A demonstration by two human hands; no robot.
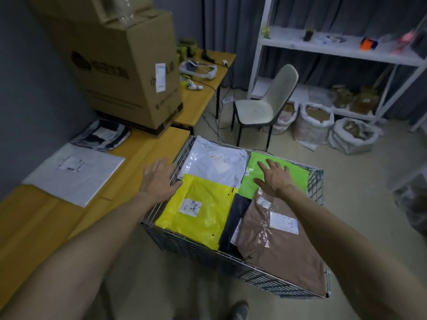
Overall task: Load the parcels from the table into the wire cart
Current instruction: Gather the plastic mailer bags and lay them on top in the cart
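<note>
Both hands are hovering over the wire cart (231, 264), holding nothing. The left hand (159, 179) is spreading straight fingers (161, 163) above the cart's counter-side rim. The right hand (275, 179) is reaching flat-palmed over the green parcel (295, 176); I cannot tell whether it is touching. A yellow parcel (196, 215), a white parcel (217, 167) and a brown parcel (277, 245) are lying flat inside, nearly covering the top layer.

On the counter (34, 222), a large pale parcel (76, 176) and a dark striped parcel (101, 135) are waiting near the cardboard box (124, 65). I would be sliding the pale one to the counter's edge, pinching it there, then laying it flat on top. The cart is standing just beside the counter, so the carry is short, and the chair (261, 105) is sitting well apart.
</note>
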